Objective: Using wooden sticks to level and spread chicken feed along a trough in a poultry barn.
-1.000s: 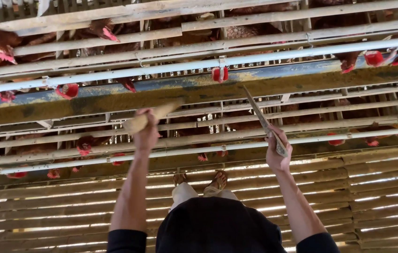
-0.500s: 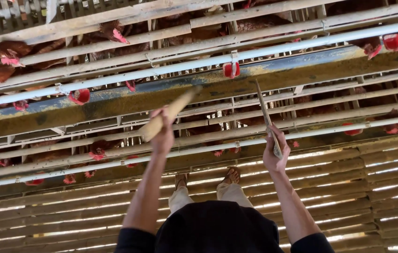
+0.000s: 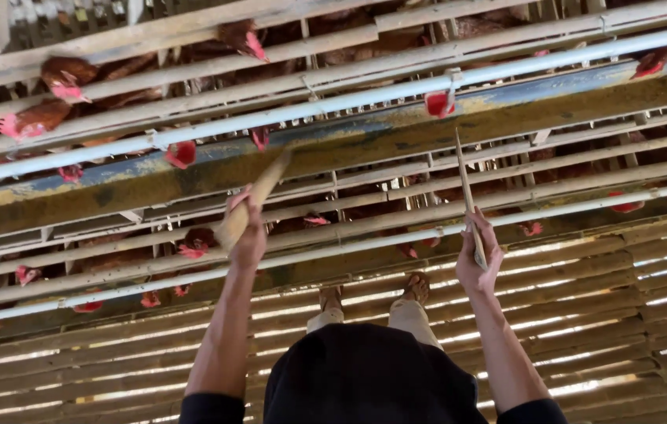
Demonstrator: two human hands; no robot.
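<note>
From the head camera I look down over my black shirt to my two feet in sandals point(image 3: 372, 294) on the slatted bamboo floor point(image 3: 624, 298).

My left hand point(image 3: 248, 235) is closed around the lower end of a flat wooden paddle point(image 3: 253, 200). The paddle leans up and away from me, so its far end reaches the long feed trough point(image 3: 333, 153) that runs across the front of the cages. I judge I hold it at this slant because the trough is level with my chest and the blade must go over its edge to reach the brownish feed inside.

My right hand point(image 3: 478, 263) is closed on a thin wooden stick point(image 3: 467, 196). This one stands almost upright, and its tip comes up near the trough's front edge. My two hands are well apart, one tool in each, so the tools do not cross.

A white pipe point(image 3: 506, 67) runs above the trough. Brown hens point(image 3: 58, 74) put their heads with red combs out between the bamboo bars, above and below the trough. I cannot tell if the paddle tip touches the feed.
</note>
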